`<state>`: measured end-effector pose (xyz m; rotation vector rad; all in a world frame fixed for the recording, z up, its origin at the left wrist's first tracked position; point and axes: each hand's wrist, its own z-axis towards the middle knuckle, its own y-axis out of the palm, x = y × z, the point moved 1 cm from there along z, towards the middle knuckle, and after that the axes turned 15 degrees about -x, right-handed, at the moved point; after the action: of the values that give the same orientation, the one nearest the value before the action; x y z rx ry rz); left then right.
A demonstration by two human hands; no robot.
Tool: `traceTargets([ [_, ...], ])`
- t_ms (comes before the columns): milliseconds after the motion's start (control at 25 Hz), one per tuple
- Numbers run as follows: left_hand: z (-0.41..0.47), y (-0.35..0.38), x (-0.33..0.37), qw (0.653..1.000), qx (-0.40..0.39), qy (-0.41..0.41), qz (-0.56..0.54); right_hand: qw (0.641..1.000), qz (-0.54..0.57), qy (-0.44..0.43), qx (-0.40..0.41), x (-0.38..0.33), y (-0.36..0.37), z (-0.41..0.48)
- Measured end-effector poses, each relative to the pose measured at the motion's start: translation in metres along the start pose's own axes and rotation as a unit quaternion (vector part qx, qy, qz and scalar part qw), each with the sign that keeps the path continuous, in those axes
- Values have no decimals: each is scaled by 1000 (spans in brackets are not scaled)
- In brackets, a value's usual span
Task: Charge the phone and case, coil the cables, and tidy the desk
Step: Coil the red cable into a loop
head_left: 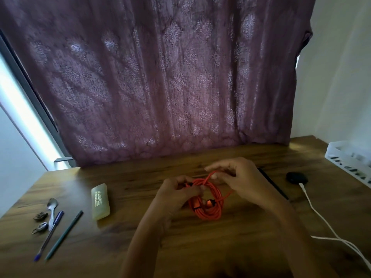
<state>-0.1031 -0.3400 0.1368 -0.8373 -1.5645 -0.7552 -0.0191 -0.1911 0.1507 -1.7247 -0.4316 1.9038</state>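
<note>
Wooden desk (140, 227) before a purple curtain (160, 77): at its middle we hold the coiled orange cable (210, 210). Our left hand (176, 195) has its fingers curled round the coil's left edge; our right hand (241, 177) pinches a strand at the coil's top, fingertips together on it.

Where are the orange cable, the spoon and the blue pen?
orange cable (207, 214), head view, on the lower loops of the coil.
spoon (52, 203), head view, on its bowl.
blue pen (49, 235), head view, on the middle of its barrel.
</note>
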Motion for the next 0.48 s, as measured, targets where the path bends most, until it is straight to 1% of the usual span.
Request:
traceTargets([
  [80,-4,4,-1,1000,2,25,18,998,50,2,-47,0,-4,3],
  [160,-5,8,-5,997,9,44,55,994,51,23,-97,-1,-11,3],
  [200,-6,7,-7,995,24,54,77,991,59,32,-112,-2,-15,2],
  [280,-4,2,-10,987,96,76,100,987,115,31,-106,-3,-19,-1],
  [360,-1,-5,-12,981,148,99,77,977,189,17,-96,-2,-14,-6],
  [400,-1,-6,-12,979,160,109,66,965,243,15,-95,0,-8,-6],
  [480,-1,-7,-13,970,189,120,92,937,341,23,-69,1,3,-5],
])
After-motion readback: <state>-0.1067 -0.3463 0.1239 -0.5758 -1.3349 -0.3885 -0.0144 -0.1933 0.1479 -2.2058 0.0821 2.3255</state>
